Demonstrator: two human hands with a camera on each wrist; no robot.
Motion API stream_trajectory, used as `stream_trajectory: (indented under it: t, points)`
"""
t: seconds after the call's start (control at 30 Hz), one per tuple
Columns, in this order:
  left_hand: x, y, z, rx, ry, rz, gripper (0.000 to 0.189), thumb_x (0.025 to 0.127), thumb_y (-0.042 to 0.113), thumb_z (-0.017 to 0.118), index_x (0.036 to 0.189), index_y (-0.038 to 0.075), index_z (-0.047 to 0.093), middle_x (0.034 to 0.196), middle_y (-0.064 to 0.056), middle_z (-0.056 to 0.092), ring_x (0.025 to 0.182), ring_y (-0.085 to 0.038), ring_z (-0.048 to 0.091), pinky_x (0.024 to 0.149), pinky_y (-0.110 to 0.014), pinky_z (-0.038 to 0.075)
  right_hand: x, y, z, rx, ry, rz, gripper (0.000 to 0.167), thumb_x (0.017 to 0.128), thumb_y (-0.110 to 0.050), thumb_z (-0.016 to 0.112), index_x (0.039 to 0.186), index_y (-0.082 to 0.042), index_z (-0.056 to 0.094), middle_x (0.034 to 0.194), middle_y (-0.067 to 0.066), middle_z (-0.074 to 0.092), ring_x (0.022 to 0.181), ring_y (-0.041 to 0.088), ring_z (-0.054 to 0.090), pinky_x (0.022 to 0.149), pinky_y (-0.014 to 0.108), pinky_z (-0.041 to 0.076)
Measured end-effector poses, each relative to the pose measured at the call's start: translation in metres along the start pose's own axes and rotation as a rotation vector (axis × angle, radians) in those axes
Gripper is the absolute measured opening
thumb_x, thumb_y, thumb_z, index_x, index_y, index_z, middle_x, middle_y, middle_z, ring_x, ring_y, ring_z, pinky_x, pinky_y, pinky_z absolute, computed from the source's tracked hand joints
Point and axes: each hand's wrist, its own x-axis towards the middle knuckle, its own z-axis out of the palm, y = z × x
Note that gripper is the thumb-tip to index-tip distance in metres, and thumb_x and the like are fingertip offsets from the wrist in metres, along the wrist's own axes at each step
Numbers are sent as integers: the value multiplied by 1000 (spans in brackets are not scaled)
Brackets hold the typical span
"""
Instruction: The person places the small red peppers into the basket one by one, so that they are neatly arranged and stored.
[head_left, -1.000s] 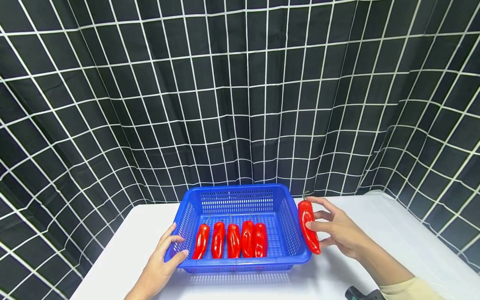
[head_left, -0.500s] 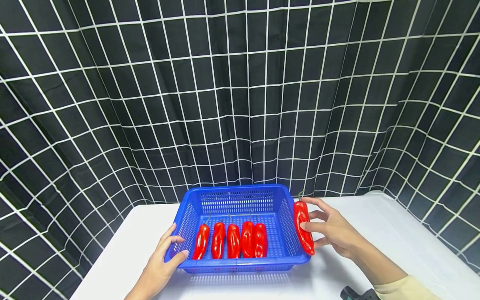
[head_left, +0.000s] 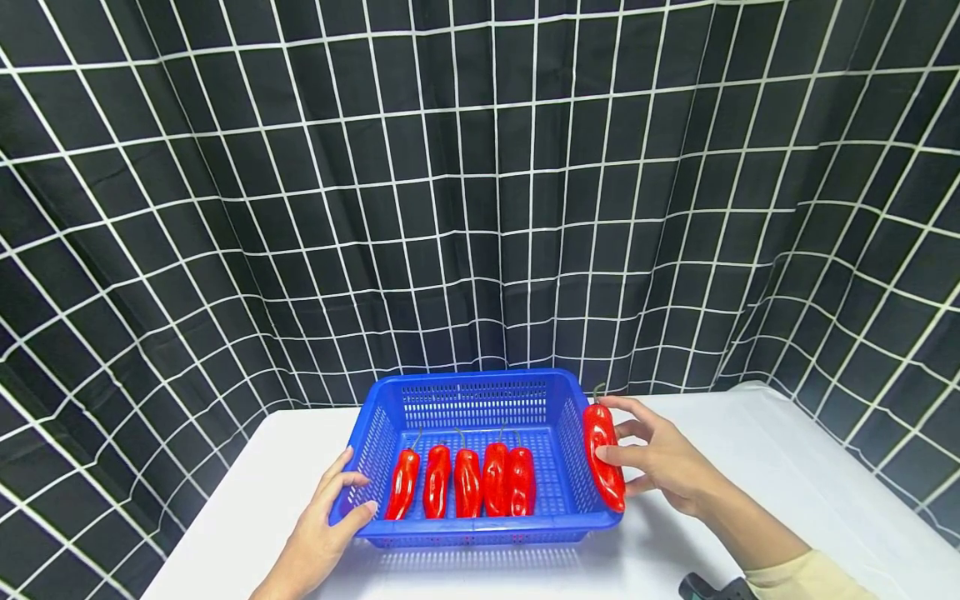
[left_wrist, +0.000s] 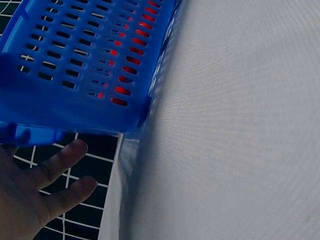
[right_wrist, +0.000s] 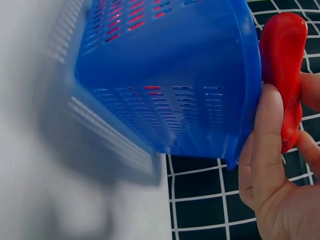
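In the head view a blue plastic basket [head_left: 510,523] stands on the white table, with several glossy red chili peppers [head_left: 467,483] lying side by side inside. My left hand [head_left: 318,525] holds its front left corner, thumb and index finger over the rim; the left wrist view shows two other fingers [left_wrist: 70,197] outside it. My right hand [head_left: 663,462] grips another red pepper [head_left: 602,458] between thumb and fingers, stem pointing away. This pepper overlaps the basket's right rim in the head view. In the right wrist view it sits right beside that rim, fingers around it.
White cloth [head_left: 750,450] covers the table on both sides of the basket. A black curtain with white grid lines [head_left: 480,208] hangs behind and along the sides. Near the right sleeve, a dark device [head_left: 712,587] shows at the bottom edge.
My right hand has moved slightly left with the pepper, from just outside the basket to over its right rim. My left hand, the basket and the peppers in it stay put.
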Motion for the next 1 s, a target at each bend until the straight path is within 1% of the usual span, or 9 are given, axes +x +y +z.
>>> stream_trajectory:
  t: [0.33,0.53,0.77,1.0]
  points:
    - [0,-2,0,2,4,2,22,88,18,69,106,9,60,155,-12,25,140,-45,16,102,-71,15,1,-4,5,-21,-2,-24,78,81,-10,77,146,-13,35,111,25,48,87,35,63,62,53,56]
    - [0,-1,0,0,6,5,23,88,18,69,106,8,60,155,-12,26,140,-44,17,103,-70,15,1,-3,5,-45,-1,-47,75,80,-4,75,144,-12,37,111,26,49,82,33,63,57,48,57]
    - [1,1,0,10,5,-4,23,89,19,69,106,8,60,155,-13,25,140,-44,17,103,-70,16,1,-2,3,-43,-1,-50,73,82,-6,74,145,-12,37,113,26,49,86,33,63,60,48,57]
    - [0,-1,0,2,2,-7,23,88,19,69,106,8,60,155,-12,25,140,-44,16,103,-70,15,0,0,2,-14,-5,-39,73,82,-7,74,145,-12,37,116,26,48,88,34,62,63,49,56]
